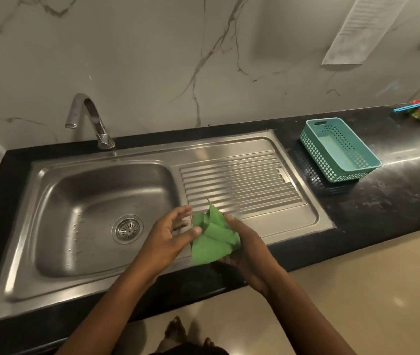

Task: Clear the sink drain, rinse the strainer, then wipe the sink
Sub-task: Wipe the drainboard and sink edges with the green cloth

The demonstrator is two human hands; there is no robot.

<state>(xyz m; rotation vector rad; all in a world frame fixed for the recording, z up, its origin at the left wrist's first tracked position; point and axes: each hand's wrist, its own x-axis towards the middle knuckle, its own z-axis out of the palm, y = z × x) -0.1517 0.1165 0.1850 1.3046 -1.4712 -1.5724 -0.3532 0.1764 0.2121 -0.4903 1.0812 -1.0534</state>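
Observation:
A crumpled green cloth [212, 235] is held over the front of the ribbed drainboard [237, 180]. My right hand [248, 248] cups it from below and grips it. My left hand [171, 233] is beside the cloth on its left, fingers spread, with the thumb touching the cloth's edge. The steel sink basin [57, 201] lies to the left, with water drops on its floor. The round metal strainer [127, 228] sits in the drain. No water runs from the chrome faucet [89, 119].
A teal plastic basket [339, 149] stands on the black counter [383, 190] right of the drainboard. Small colourful items [419, 110] lie at the far right by the marble wall. A paper sheet [357, 29] hangs on the wall.

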